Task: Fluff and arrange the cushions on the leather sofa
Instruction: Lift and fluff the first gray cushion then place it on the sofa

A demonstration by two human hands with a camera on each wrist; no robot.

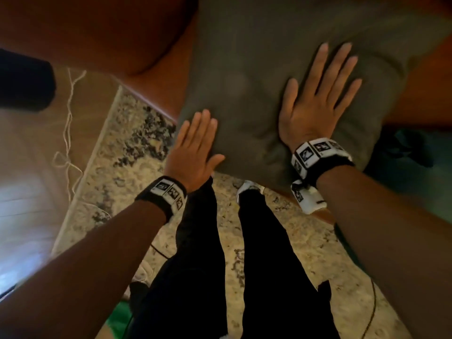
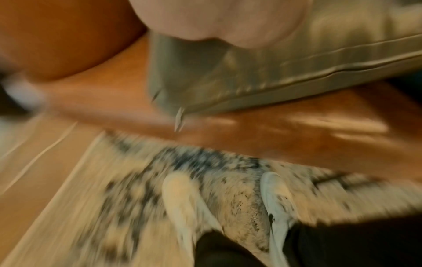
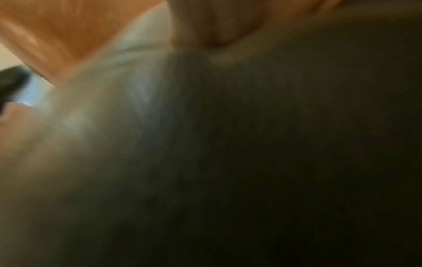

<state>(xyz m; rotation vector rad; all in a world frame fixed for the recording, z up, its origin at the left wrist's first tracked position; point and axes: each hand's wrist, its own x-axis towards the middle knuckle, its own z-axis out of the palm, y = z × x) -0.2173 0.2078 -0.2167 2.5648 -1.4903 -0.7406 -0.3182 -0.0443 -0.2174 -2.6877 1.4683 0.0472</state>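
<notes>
A large grey-green cushion (image 1: 259, 77) lies on the brown leather sofa (image 1: 102, 33), its near edge overhanging the seat front. My right hand (image 1: 318, 94) lies flat on top of it, fingers spread, pressing into the fabric. My left hand (image 1: 195, 145) is held flat with straight fingers against the cushion's near left corner. In the left wrist view the cushion's piped seam (image 2: 297, 77) and a zipper pull (image 2: 179, 119) show over the sofa seat (image 2: 228, 126). The right wrist view is blurred, filled by the cushion (image 3: 228, 144).
A patterned beige and dark rug (image 1: 137, 143) covers the wooden floor (image 1: 36, 155) in front of the sofa. My legs in black trousers and white shoes (image 1: 249, 187) stand on it. A white cord (image 1: 68, 113) trails on the floor; a dark object (image 1: 24, 79) sits at the left.
</notes>
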